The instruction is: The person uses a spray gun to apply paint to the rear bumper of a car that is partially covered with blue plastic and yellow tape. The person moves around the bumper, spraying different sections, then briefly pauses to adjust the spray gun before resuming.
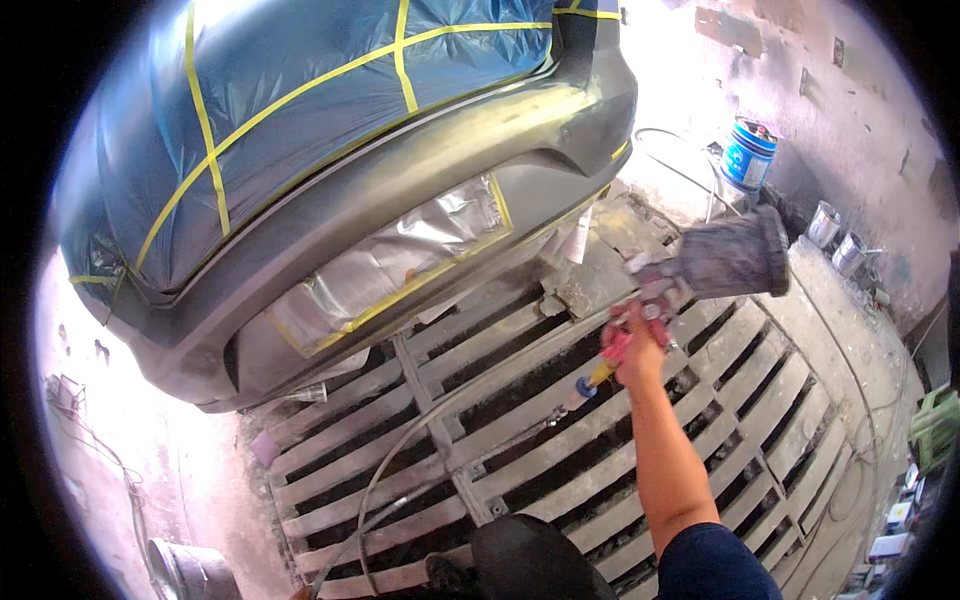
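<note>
Right hand point(636, 352) fingers wrapped tight around spray gun point(665, 285), cup point(733, 258) tilted, near bumper point(420, 190) corner. Left hand out of view. Risks, judged: hose point(420, 440) snagging on floor grate point(560, 440); overspray past yellow tape point(400, 290); runs if held close.

Harsh daylight washed out the floor at the left and the upper wall, glare sheened the blue plastic sheeting point(330, 110), the fisheye bent the floor grating point(560, 440) toward a black vignette, and details looked soft.
</note>
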`<state>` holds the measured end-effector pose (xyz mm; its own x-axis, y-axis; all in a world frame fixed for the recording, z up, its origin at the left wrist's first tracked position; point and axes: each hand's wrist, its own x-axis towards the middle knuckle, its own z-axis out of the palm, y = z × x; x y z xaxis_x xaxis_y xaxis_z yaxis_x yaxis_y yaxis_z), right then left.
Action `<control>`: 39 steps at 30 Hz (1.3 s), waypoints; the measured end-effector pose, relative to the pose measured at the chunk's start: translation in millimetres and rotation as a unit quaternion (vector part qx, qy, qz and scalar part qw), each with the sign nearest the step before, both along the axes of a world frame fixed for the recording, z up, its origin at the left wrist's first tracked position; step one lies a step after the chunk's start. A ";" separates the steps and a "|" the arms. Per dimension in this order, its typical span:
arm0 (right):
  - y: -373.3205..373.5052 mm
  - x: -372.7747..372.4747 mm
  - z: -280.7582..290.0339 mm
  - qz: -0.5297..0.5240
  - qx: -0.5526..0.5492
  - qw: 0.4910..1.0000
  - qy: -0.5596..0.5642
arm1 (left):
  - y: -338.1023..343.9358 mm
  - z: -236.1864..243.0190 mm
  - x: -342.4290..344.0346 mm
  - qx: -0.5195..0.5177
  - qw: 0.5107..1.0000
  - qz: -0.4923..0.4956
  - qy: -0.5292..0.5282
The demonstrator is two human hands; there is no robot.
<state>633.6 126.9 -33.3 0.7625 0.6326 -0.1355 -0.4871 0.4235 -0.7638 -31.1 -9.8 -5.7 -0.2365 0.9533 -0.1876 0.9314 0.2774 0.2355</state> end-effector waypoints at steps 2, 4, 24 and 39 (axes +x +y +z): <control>-8.2 22.5 9.6 -0.042 0.038 0.998 -0.003 | 10.1 18.6 26.2 -0.007 0.998 -0.045 0.041; -15.2 32.3 22.3 -0.098 0.025 0.994 -0.044 | 12.5 21.4 22.7 -0.007 0.999 -0.051 0.005; -55.1 -32.3 219.8 0.290 -0.258 0.920 -0.053 | -138.2 138.9 7.4 -0.373 0.886 0.247 -0.125; -53.5 81.7 289.0 0.117 -0.440 0.877 -0.152 | -210.1 106.2 148.1 -0.423 0.882 0.202 -0.047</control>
